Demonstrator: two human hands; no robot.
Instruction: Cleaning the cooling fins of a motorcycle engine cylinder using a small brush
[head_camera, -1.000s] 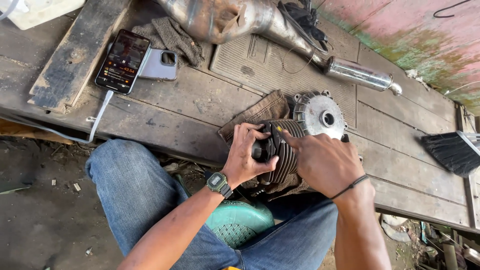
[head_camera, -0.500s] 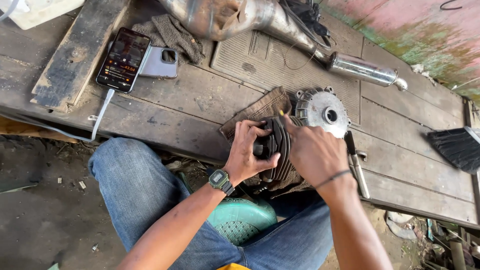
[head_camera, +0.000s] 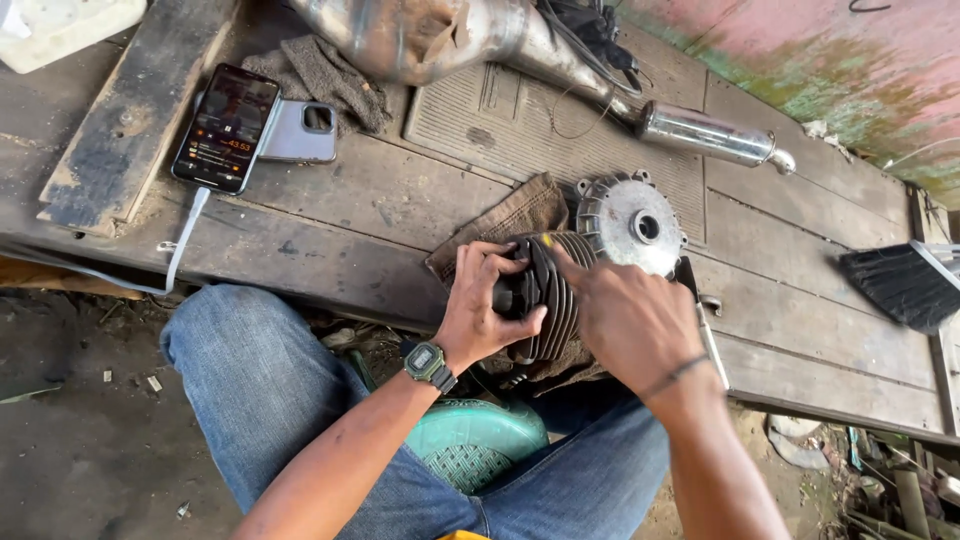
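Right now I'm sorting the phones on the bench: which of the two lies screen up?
The black phone with the white cable plugged in: its lit screen faces up. The grey phone beside it lies face down, its camera showing.

Dark finned cylinder (head_camera: 548, 292) — tilted, hand-held

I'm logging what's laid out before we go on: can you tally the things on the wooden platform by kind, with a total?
Phones: 2 (one lit, one face down)
Exhaust pipes: 1
Finned cylinders: 1, gripped by left hand and right hand
Round metal covers: 1
Rags: 2 (grey, brown)
Ribbed mats: 1
Brushes: 1
Total: 9
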